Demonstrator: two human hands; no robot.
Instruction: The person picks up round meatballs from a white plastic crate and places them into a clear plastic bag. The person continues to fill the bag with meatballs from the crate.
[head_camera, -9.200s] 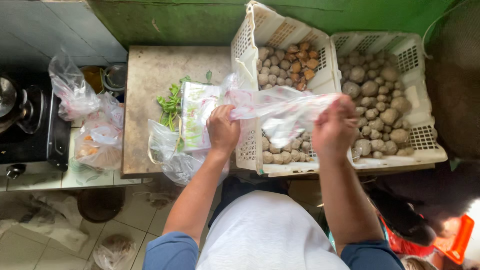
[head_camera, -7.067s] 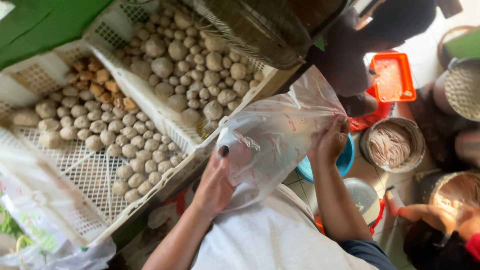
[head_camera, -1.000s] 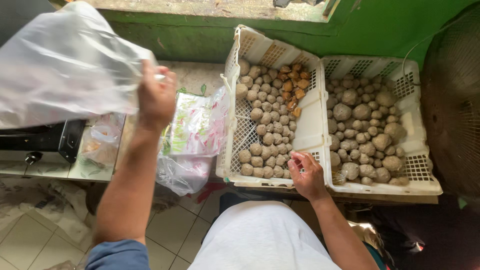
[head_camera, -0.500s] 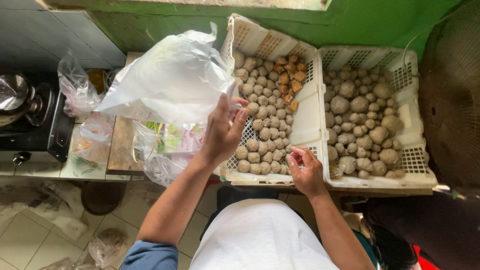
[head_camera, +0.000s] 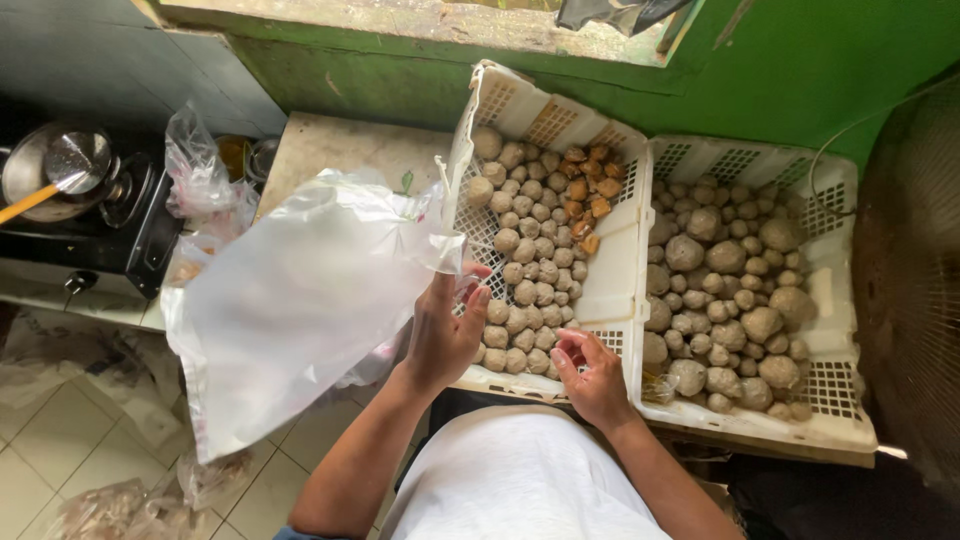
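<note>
My left hand pinches the rim of a large clear plastic bag, which hangs puffed out to the left, over the table edge. My right hand rests at the near edge of the left white crate, fingers curled and apart, with nothing seen in it. That crate holds many small grey-brown meatballs and some orange-brown pieces at its far side. The right white crate holds larger grey meatballs.
A worn table top lies behind the bag. At left, tied plastic bags sit beside a black stove with a metal pot. A green wall stands behind. More plastic bags lie on the tiled floor.
My left hand has brought the plastic bag down from high on the left to just above the left crate's near corner. My right hand has stayed at the crate's near edge.
</note>
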